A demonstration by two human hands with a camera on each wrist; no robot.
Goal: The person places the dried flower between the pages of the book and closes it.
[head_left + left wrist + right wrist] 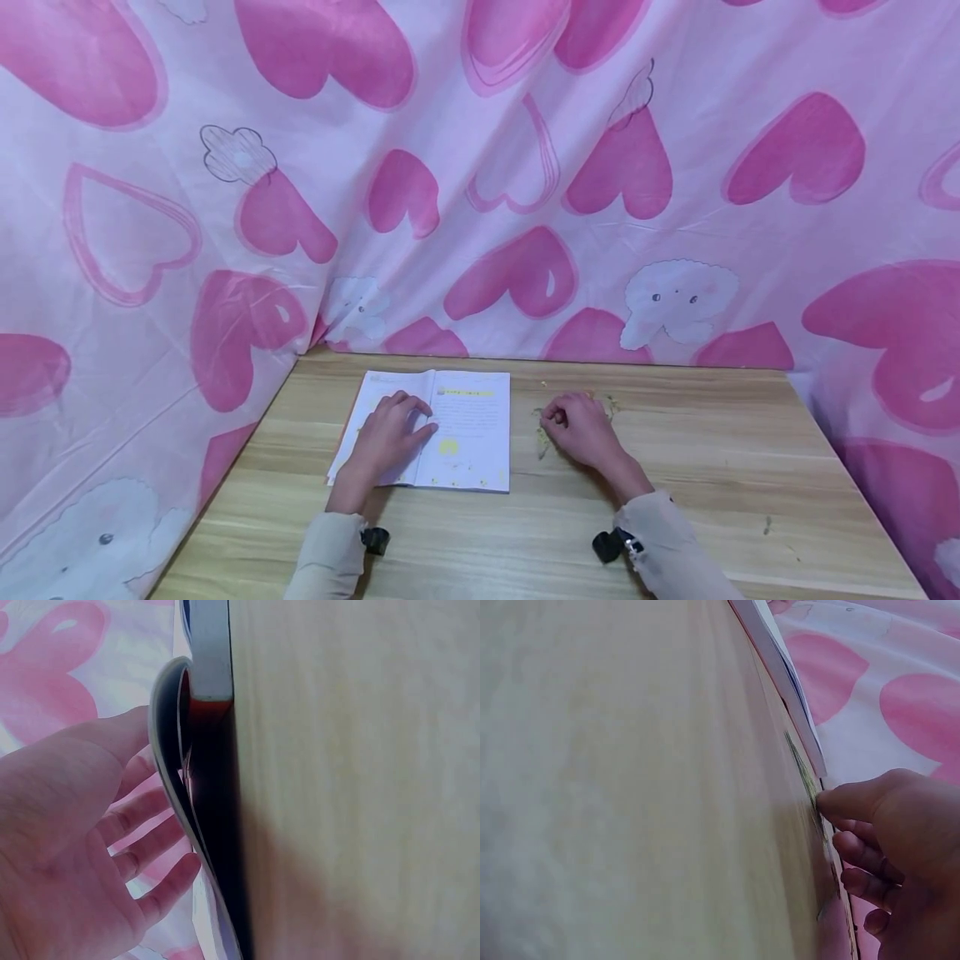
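An open book (471, 429) with printed white pages lies on the table. My left hand (392, 429) rests over its left page and the middle fold, fingers loosely bent. In the left wrist view, the left hand (82, 840) is beside a page edge (176, 780) that curves up. My right hand (581, 427) is low over the table, right of the book, its fingers curled and thumb near the index finger. At its thumb tip is a thin, green, dried-looking sprig (802, 765); I cannot tell whether the fingers pinch it. More yellow-green bits (613, 406) lie around this hand.
The wooden table (712, 467) extends to the right and toward me, with a small dark fleck (767, 525) on its right side. A pink heart-patterned cloth (510, 167) hangs behind the table and along both sides.
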